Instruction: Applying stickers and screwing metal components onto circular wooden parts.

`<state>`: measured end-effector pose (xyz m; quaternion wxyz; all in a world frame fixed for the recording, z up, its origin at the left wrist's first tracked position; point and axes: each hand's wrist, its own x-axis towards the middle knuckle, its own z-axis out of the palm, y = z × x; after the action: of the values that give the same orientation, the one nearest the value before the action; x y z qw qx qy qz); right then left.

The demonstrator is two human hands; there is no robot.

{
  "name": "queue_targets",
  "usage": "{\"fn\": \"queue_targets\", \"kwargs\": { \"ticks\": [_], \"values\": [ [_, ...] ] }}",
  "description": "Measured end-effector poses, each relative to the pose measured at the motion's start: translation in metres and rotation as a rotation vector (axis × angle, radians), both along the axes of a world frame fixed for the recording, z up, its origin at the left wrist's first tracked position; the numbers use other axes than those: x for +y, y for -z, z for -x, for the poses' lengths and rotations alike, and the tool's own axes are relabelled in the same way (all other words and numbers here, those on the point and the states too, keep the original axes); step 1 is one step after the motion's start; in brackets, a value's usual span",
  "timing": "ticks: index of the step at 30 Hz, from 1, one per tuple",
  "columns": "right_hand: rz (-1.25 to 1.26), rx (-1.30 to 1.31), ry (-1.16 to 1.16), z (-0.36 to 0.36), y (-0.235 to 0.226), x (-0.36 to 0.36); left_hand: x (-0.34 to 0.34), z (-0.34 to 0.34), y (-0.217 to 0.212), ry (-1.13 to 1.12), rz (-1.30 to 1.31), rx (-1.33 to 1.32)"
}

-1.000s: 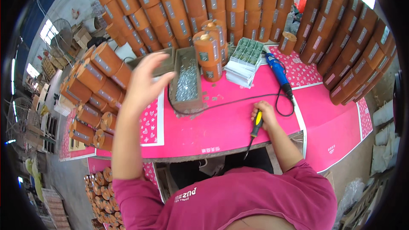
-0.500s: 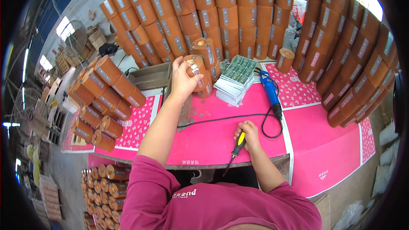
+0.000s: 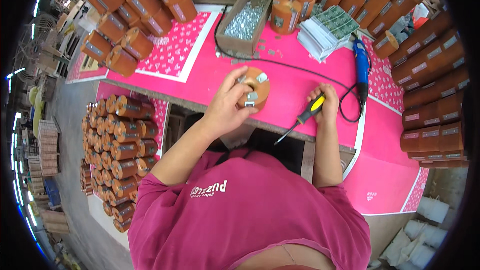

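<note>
Near the front edge of the pink-covered table, my left hand (image 3: 229, 104) grips an orange-brown wooden cylinder (image 3: 262, 87). This cylinder has a hole in its end face, with small metal pieces on that face around the hole. My right hand (image 3: 326, 101) is closed around a screwdriver (image 3: 311, 109) with a black and yellow handle, its shaft slanting down to the left past the table edge. Another wooden cylinder (image 3: 285, 17) stands farther back, beside a wooden box (image 3: 235, 45) of small shiny metal parts.
A stack of green-topped printed sheets (image 3: 327, 32) lies at the back. Right of it is a blue electric screwdriver (image 3: 361, 67) with a black cable (image 3: 295, 67) crossing the table. Stacked cylinders (image 3: 435, 90) line the back and right; more (image 3: 122, 140) are piled low at left.
My left hand has brought a cylinder from the back group toward me, to the table's front. My right hand still holds the screwdriver. The view has tilted down, showing the metal parts box.
</note>
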<state>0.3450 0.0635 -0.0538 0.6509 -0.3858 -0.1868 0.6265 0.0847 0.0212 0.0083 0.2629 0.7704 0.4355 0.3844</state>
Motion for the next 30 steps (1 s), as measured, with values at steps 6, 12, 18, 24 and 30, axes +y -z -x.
{"fn": "queue_targets", "kwargs": {
  "ticks": [6, 12, 18, 24, 30],
  "values": [
    [0.015, 0.013, 0.011, 0.001, 0.0, -0.005, -0.011, -0.006, -0.004, -0.127, -0.268, 0.118],
    [0.009, 0.02, 0.008, 0.0, 0.001, -0.009, -0.016, -0.006, 0.012, -0.144, -0.344, 0.003],
    [-0.005, 0.014, 0.002, 0.0, 0.0, -0.008, -0.014, -0.008, 0.019, -0.142, -0.398, -0.098],
    [-0.008, 0.019, 0.0, -0.001, 0.003, -0.006, -0.015, -0.009, 0.007, -0.21, -0.294, -0.105],
    [0.001, 0.025, -0.009, -0.002, 0.003, -0.006, -0.012, 0.004, -0.001, -0.081, -0.228, 0.015]
  ]
}}
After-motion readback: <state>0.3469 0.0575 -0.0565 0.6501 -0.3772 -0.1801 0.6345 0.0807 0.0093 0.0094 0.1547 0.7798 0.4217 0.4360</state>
